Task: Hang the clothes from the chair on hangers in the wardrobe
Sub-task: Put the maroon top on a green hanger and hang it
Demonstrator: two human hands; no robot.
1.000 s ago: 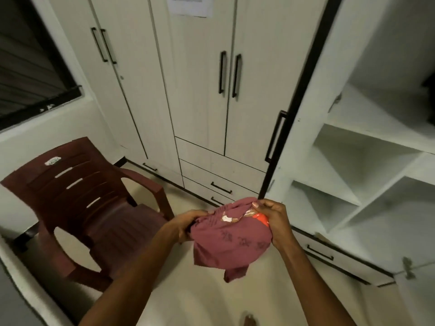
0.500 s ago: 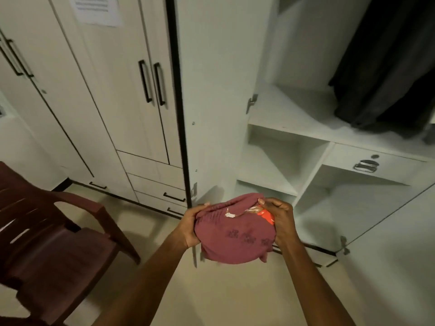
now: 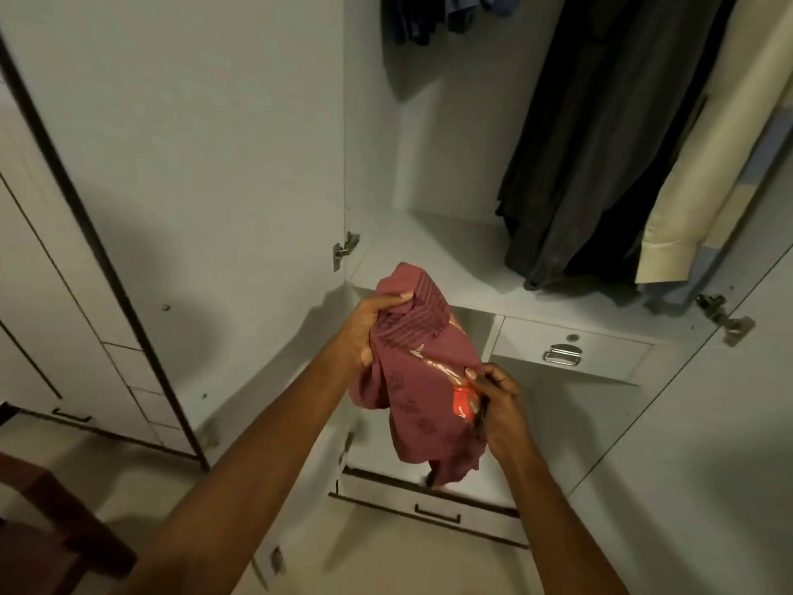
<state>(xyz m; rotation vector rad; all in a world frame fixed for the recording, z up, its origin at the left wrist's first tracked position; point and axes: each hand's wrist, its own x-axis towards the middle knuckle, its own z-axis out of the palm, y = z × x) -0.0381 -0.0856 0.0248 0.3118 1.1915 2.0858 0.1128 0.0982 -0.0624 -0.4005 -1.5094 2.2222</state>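
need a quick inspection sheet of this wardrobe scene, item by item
surface: white wardrobe shelf, bare where visible
job's things: maroon garment bunched in front of the open wardrobe, orange print showing; no hanger visible on it
clutter: nothing seen
grippers: left hand grips the garment's upper part; right hand pinches its lower edge
cables: nothing seen
surroundings: dark clothes and a cream shirt hang inside; small drawer with metal pull under the shelf; chair corner at lower left
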